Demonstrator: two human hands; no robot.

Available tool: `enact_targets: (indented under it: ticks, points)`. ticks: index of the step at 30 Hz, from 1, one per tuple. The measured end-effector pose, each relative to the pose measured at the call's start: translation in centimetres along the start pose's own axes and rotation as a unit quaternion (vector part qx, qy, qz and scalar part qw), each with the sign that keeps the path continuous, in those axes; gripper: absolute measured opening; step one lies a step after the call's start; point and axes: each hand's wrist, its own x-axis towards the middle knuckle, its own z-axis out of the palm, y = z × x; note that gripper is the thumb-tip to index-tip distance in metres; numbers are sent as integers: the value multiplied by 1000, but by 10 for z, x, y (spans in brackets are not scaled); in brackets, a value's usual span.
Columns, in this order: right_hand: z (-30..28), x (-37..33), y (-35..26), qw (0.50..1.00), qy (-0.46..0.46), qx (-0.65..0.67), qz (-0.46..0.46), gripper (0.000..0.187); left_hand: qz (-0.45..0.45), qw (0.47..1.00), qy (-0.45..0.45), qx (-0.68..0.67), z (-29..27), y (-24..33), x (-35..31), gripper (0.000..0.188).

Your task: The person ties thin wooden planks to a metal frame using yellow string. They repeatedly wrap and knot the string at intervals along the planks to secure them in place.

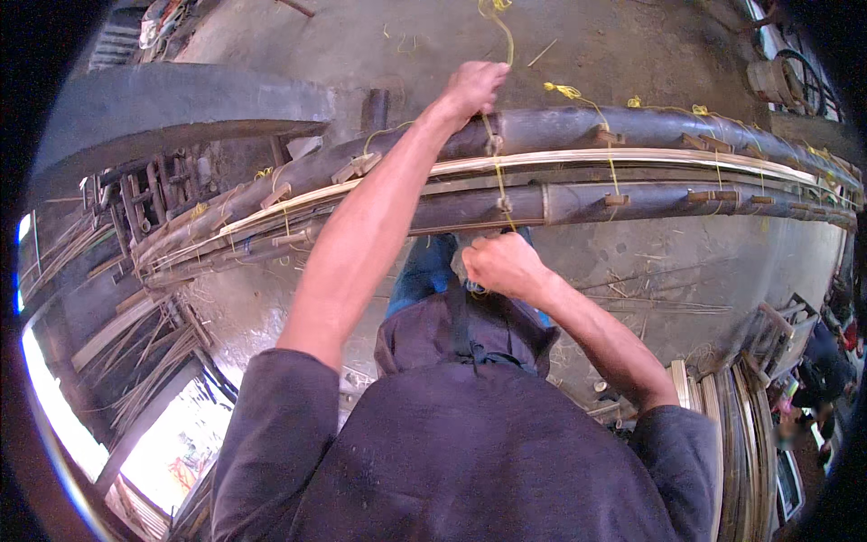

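Note:
Two long dark bamboo poles lie crosswise before me, the far pole (551,129) and the near pole (587,206). Between them runs a bundle of pale split strips (650,159). A yellow cord (499,173) crosses both poles and the strips, passing by small wooden pegs (617,200). Beyond the far pole, my left hand (474,88) is closed on this cord, whose loose end trails away across the floor. My right hand (508,266) is a fist just on my side of the near pole. The cord runs down to its fingers and seems gripped there.
More yellow ties (564,91) sit along the poles. A curved grey beam-like slab (181,108) stands at the far left, above stacked sticks (144,199). Bundled strips (736,434) lie at the near right. A round container (772,81) is at the far right.

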Motion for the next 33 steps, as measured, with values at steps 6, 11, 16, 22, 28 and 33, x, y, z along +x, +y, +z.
enact_targets:
  ticks: [6, 11, 16, 22, 28, 33]
  points:
    - [-15, -12, -86, 798, 128, 573, 136, 42, 212, 933, 1, 290, -117, 16, -40, 46]
    - [87, 78, -87, 779, 212, 506, 303, 22, 179, 954, -123, 205, -152, -10, -173, 38]
    - [-148, 105, -176, 963, 141, -196, 119, 7, 340, 885, 169, 268, -120, -88, -203, 21]
    - [-162, 224, -131, 972, 131, 189, -55, 19, 247, 957, 151, -29, -144, -53, -215, 36]
    - [-82, 227, 23, 933, 253, 176, 189, 42, 284, 940, -18, -189, -147, -12, -191, 47]
    - [-78, 109, -132, 933, 92, 347, 36, 26, 244, 956, 1, -161, -149, -11, -187, 46]
